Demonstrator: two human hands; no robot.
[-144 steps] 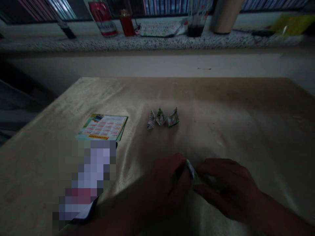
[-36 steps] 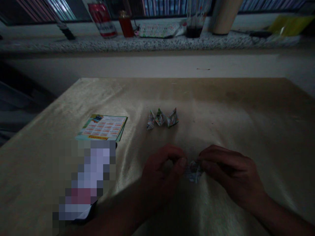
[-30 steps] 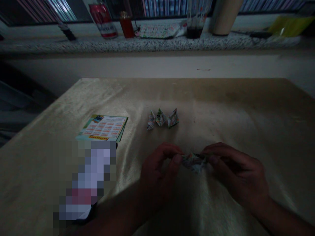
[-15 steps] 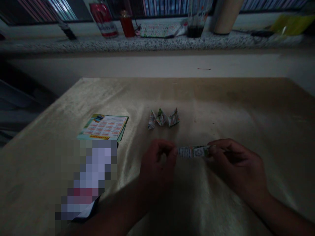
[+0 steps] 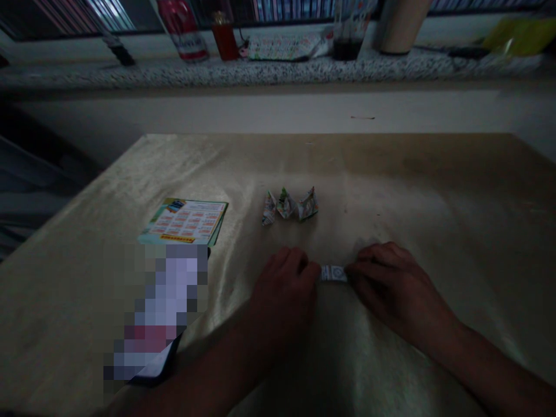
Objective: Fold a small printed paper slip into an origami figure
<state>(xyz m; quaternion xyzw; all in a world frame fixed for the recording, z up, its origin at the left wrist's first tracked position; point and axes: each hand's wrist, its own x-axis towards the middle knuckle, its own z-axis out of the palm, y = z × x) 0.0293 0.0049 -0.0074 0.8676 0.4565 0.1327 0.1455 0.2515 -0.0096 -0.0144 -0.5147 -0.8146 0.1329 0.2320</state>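
A small printed paper strip (image 5: 333, 273) lies low over the tan table (image 5: 434, 191) between my two hands. My left hand (image 5: 284, 289) pinches its left end with closed fingers. My right hand (image 5: 391, 286) pinches its right end, fingers closed too. Most of the strip is hidden under my fingertips. Farther back on the table stand three small folded paper pieces (image 5: 290, 205) in a row, apart from both hands.
A stack of printed sheets (image 5: 185, 222) lies at the left, with a blurred-out flat object (image 5: 158, 313) in front of it. Behind the table runs a speckled ledge (image 5: 260, 69) with a red can (image 5: 180, 29), a red jar (image 5: 225, 35), a glass and a cylinder.
The crumpled paper has been drawn out into a flat strip held at both ends. Both hands have lowered it toward the table and moved closer together.
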